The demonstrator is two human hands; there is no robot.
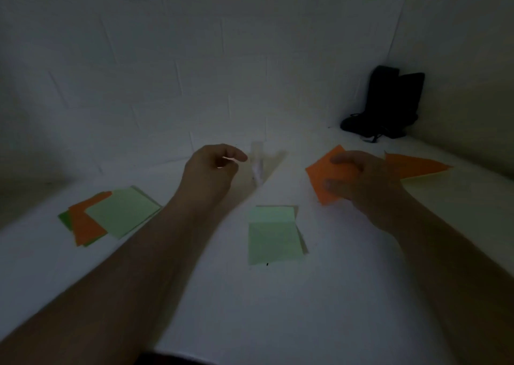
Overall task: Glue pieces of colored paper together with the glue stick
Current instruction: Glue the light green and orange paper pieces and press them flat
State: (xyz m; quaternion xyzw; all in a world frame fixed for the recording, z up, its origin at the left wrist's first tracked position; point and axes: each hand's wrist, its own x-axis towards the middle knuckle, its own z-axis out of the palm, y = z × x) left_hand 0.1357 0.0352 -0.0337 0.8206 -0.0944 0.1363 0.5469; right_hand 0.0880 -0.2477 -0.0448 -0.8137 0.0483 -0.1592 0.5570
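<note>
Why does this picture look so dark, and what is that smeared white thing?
Head view: dim and underexposed throughout; the small white object beside the left hand is motion-blurred beyond identifying; the orange paper square gripped by the right hand stays fairly sharp; wide-angle lens bends the edges.

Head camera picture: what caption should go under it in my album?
Right hand holds orange paper; left hand reaches toward blurred glue stick.
</note>
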